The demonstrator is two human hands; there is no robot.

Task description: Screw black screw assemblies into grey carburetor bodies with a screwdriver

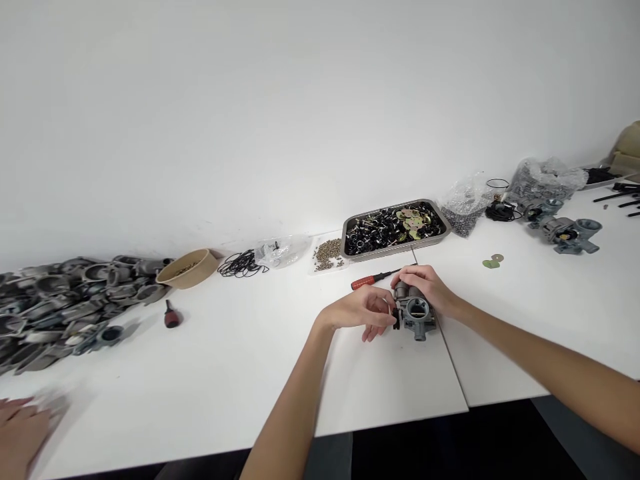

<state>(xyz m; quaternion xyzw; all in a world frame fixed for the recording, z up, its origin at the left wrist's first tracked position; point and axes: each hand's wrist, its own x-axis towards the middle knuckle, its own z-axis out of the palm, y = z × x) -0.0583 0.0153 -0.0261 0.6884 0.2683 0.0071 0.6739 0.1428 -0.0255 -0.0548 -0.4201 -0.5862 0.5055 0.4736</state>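
A grey metal carburetor [418, 315] rests on the white table near its front edge, with its round bore facing me. My right hand [431, 288] is closed around its back and right side, steadying it. On its left side, the thumb and fingers of my left hand [364, 311] pinch a small black part [396, 319] against the body. My fingers hide how that part is seated. Just behind my hands lies a red-handled screwdriver [370, 281], its dark shaft running toward the carburetor.
A metal tray [395, 252] of small parts stands behind, beside brass screws [328, 253]. Carburetor bodies [60, 300] are heaped left, near a tan bowl [187, 272] and short screwdriver [171, 315]. Assembled carburetors [570, 233] stand right. Another person's hand [23, 433] shows lower left.
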